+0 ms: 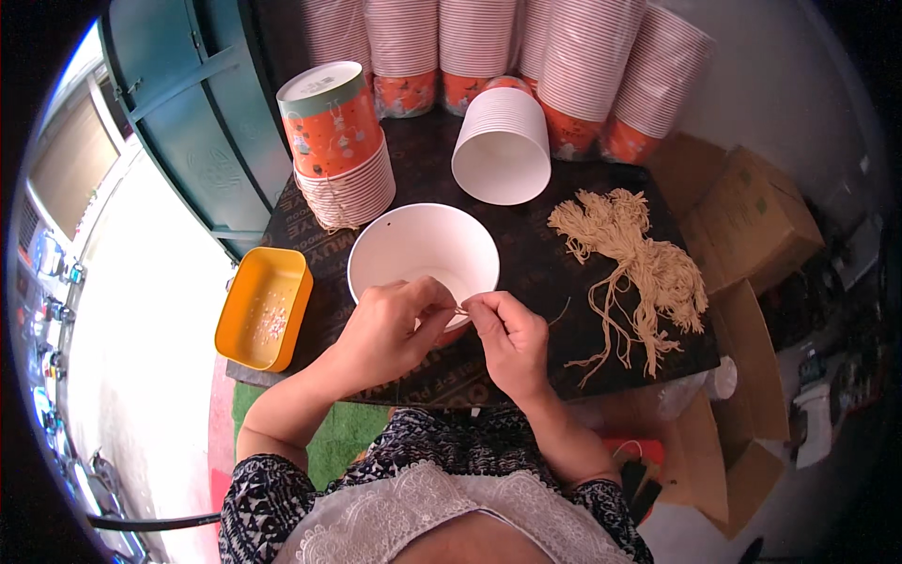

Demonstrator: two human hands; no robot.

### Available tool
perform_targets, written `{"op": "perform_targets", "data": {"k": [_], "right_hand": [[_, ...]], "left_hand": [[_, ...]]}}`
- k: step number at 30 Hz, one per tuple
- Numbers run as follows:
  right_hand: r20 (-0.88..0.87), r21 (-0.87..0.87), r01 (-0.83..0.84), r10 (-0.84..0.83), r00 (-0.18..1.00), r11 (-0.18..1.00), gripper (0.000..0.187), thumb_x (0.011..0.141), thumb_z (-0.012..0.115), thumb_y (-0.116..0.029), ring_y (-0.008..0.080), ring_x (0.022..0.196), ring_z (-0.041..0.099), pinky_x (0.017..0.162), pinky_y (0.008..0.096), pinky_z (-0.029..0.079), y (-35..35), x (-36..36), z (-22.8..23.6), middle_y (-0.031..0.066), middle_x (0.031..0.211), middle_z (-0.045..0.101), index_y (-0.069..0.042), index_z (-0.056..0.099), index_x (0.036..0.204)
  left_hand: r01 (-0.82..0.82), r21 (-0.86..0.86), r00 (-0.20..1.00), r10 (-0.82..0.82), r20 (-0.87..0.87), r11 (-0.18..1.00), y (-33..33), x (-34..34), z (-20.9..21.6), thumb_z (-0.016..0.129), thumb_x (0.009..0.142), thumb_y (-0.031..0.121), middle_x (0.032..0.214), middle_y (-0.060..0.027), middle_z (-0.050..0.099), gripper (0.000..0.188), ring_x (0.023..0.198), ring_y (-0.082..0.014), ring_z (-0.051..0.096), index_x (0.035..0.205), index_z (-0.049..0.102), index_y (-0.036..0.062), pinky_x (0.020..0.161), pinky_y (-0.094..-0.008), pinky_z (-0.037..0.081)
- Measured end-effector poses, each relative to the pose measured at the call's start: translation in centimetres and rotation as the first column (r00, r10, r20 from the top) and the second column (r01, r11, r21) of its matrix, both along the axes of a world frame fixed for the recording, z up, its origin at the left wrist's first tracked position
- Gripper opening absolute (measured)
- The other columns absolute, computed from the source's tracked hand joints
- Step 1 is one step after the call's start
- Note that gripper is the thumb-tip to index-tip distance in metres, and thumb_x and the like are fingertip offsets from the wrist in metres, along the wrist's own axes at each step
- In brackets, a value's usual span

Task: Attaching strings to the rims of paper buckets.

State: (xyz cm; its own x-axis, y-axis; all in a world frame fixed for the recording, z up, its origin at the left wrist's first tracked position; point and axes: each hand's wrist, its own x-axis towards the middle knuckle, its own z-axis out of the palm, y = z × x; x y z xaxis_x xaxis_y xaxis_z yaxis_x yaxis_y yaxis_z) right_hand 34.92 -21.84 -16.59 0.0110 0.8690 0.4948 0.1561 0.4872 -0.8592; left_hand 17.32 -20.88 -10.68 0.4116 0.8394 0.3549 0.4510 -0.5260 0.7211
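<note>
In front of me on the dark table stands a paper bucket (413,244), its mouth up and its white inside showing. One small dark hole shows near its far rim. Over the near rim, my left hand (390,324) is closed in a pinch on a thin tan cord (460,310). My right hand (512,343) pinches the same cord just beside it, fingertips nearly touching. The bucket's near rim is partly hidden behind my hands. Whether the cord passes through the bucket's wall, I cannot tell.
A yellow tray (240,310) with small pale bits sits at the left. Orange upturned buckets (334,127) with cords hanging stand behind it. Another bucket stack (503,155) lies on its side. Tan cords (644,263) are heaped at right. Wrapped stacks (474,42) line the back; cardboard boxes (752,221) stand beyond.
</note>
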Motion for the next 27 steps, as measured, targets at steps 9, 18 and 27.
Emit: {"op": "perform_targets", "data": {"k": [9, 18, 27], "right_hand": [[-0.028, -0.16, -0.114, 0.111, 0.993, 0.98, 0.011, 0.094, 0.062, -0.007, 0.0089, 0.076, 0.067, 0.065, 0.0265, 0.053, -0.5, 0.3, 1.0, 0.0077, 0.082, 0.07, 0.003, 0.064, 0.099], [-0.019, 0.041, 0.023, -0.023, 1.0, 0.999, 0.026, 0.093, 0.057, -0.003, 0.01, 0.066, 0.054, 0.059, 0.0247, 0.045, -1.2, 1.3, -0.2, 0.0052, 0.078, 0.061, 0.003, 0.059, 0.118], [0.067, 0.423, 0.538, -0.618, 0.783, 0.729, 0.022, 0.082, 0.063, -0.002, 0.0304, 0.095, 0.05, 0.084, 0.0424, 0.041, -6.8, 10.5, -5.4, 0.0161, 0.108, 0.049, -0.003, 0.056, 0.103]], "left_hand": [[-0.009, -0.009, 0.999, 0.008, -0.039, 1.0, 0.0, 0.4, 0.4, 0.066, 0.084, 0.006, 0.075, -0.0181, 0.067, 0.008, 0.067, -0.0324, 0.067, 0.086, 0.063, -0.001, 0.061, -0.0384, 0.054], [-0.014, 0.079, 0.998, 0.018, -0.053, 0.997, -0.2, 0.4, -0.5, 0.066, 0.082, 0.003, 0.078, -0.0173, 0.067, 0.008, 0.072, -0.0322, 0.067, 0.088, 0.063, -0.0004, 0.064, -0.0385, 0.054], [-0.129, 0.208, 0.992, 0.125, 0.03, 0.97, 0.0, 1.8, -2.7, 0.062, 0.087, -0.005, 0.09, -0.0072, 0.067, 0.015, 0.087, -0.012, 0.064, 0.102, 0.061, -0.0024, 0.076, -0.0255, 0.052]]}}
